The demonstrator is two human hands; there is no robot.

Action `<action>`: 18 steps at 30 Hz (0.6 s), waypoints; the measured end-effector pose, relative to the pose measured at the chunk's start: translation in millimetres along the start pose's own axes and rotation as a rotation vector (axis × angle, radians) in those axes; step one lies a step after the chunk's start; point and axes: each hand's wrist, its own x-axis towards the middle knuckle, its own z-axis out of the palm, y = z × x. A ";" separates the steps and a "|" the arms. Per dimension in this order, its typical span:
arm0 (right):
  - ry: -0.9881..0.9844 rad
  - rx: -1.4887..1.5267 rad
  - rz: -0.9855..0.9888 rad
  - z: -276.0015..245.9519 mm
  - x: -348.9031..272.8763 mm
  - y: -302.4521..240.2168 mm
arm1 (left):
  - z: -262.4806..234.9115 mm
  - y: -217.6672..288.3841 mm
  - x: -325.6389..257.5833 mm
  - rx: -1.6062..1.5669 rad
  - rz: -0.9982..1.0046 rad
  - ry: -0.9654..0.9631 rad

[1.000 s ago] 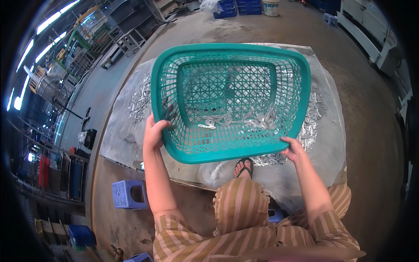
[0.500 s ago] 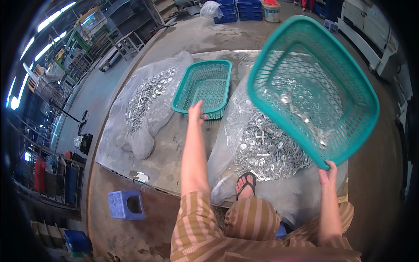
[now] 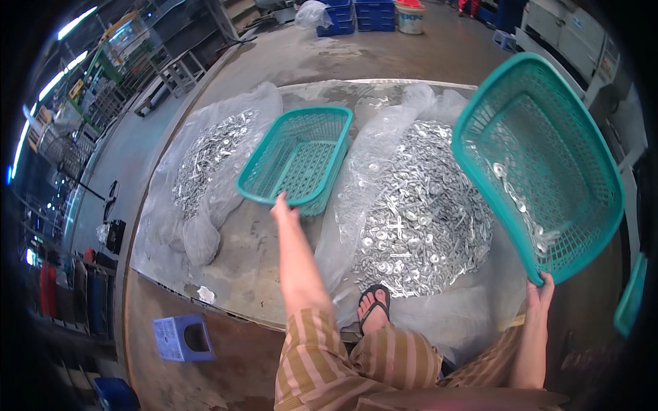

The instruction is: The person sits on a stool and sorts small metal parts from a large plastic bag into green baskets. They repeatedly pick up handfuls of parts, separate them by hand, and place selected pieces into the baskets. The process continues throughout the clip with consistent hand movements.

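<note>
My right hand [image 3: 539,293] grips the lower rim of a large green plastic basket [image 3: 562,151], held up and tilted on its side. Several shiny metal pieces [image 3: 522,204] lie along its lower inner wall. My left hand [image 3: 284,207] is closed on the near rim of a smaller green basket [image 3: 301,168], which has nothing visible in it. Between the two baskets spreads a wide heap of small silvery metal parts [image 3: 425,212] on clear plastic sheeting. Some of the parts look like washers and bolts.
A smaller heap of metal parts [image 3: 205,164] lies on plastic sheeting at the left. A blue plastic stool [image 3: 171,339] stands on the floor at lower left. Blue crates [image 3: 374,16] and a bucket [image 3: 410,19] stand at the back. Another green object [image 3: 629,301] shows at the right edge.
The large basket has swung right and lower, off the main heap, with its metal pieces still inside. My left hand has come nearer me with the small basket's rim. The view has shifted slightly.
</note>
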 end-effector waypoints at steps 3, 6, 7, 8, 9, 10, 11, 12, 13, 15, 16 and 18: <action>-0.037 0.057 -0.010 -12.5 8.9 -0.3 | -93.2 47.4 -43.6 0.326 0.234 0.184; -0.076 0.042 0.033 2.7 -0.4 16.4 | -254.0 113.1 -77.0 0.353 0.195 0.151; -0.083 0.034 0.040 6.8 -2.2 15.2 | -284.4 116.7 -108.5 0.435 0.227 0.207; -0.105 0.051 0.052 16.0 -5.8 17.7 | -323.0 127.4 -119.5 0.456 0.303 0.203; -0.113 0.064 0.062 19.3 -4.0 20.1 | -352.4 134.0 -132.1 0.484 0.296 0.126; -0.116 0.085 0.082 23.8 -4.5 26.2 | -382.6 148.6 -131.2 0.560 0.266 0.147; -0.111 0.094 0.091 24.6 -4.8 30.0 | -370.7 156.9 -145.4 0.840 0.127 0.252; -0.107 0.099 0.100 32.5 -4.4 30.7 | -340.7 162.8 -175.5 1.106 -0.018 0.360; -0.106 0.102 0.110 39.3 -7.8 30.8 | -301.0 161.7 -200.9 1.470 0.315 0.484; -0.174 0.153 0.171 66.7 -25.1 50.2 | -211.4 196.6 -237.4 1.589 0.846 0.452; -0.211 0.176 0.205 78.3 -32.6 57.7 | -185.5 209.7 -206.4 1.284 1.123 0.049; -0.218 0.144 0.225 62.4 -24.0 55.3 | -61.9 175.8 -274.7 0.908 0.757 -0.664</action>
